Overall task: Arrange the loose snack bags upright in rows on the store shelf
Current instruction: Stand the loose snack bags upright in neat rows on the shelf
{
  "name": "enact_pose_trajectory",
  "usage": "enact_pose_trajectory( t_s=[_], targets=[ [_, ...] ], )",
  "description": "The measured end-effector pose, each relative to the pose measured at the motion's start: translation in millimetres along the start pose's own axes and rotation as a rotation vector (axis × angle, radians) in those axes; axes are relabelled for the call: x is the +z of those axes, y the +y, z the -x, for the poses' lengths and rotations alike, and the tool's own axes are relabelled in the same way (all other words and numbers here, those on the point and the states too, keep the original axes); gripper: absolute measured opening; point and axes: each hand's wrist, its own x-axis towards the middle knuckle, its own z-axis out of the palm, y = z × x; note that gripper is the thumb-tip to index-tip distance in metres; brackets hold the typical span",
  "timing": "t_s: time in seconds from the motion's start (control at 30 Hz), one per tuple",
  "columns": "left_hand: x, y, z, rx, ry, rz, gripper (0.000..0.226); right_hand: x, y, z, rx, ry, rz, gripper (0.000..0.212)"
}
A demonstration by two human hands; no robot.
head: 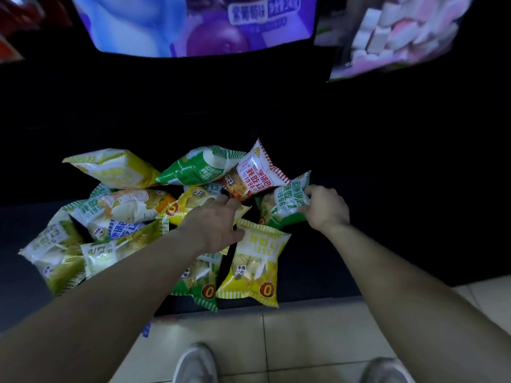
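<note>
Evidently sorting has barely begun: the snack bags (130, 214) lie heaped flat on the dark shelf (331, 189). At centre, the left hand (218, 225) rests spread on the heap, holding nothing; at three o'clock the right hand (325, 208) pinches a green bag (287, 205), which next needs standing upright.

Snack bags heaped on a dark shelf (318, 266).
A green bag (287, 201) is gripped by the right hand (326, 207); a red bag (253, 172) is touched by the left hand (218, 225).
</note>
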Motion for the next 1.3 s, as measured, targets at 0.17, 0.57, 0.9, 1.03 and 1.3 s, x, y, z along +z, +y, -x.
enact_pose_trajectory(
  t_s=[0.17, 0.57, 0.9, 1.03, 1.3],
  targets=[
    [11.1, -7.9, -2.4, -0.018, -0.032, -0.047, 0.071, -34.7, 16.1, -2.0, -0.126, 0.049, 0.141, 0.027],
    [-7.2, 37.1, -7.1, 0.207, 0.267, 0.143, 0.107, -72.7, 35.8, 33.8, -0.413, -0.106, -0.174, 0.027],
    [-1.0, 75.1, -21.9, 0.179, 0.015, 0.252, 0.081, -68.8, 44.8, 34.6, -0.465, -0.163, -0.326, 0.015],
    [18.5, 91.4, -36.6, 0.081, 0.066, 0.360, 0.061, -55.6, 61.8, 24.9, -0.401, -0.091, -0.380, 0.021],
    [42.2, 101.8, -114.2, -0.019, 0.197, 0.202, 0.070, -33.9, 119.9, 0.7, -0.130, -0.156, -0.219, 0.068]
  ],
)
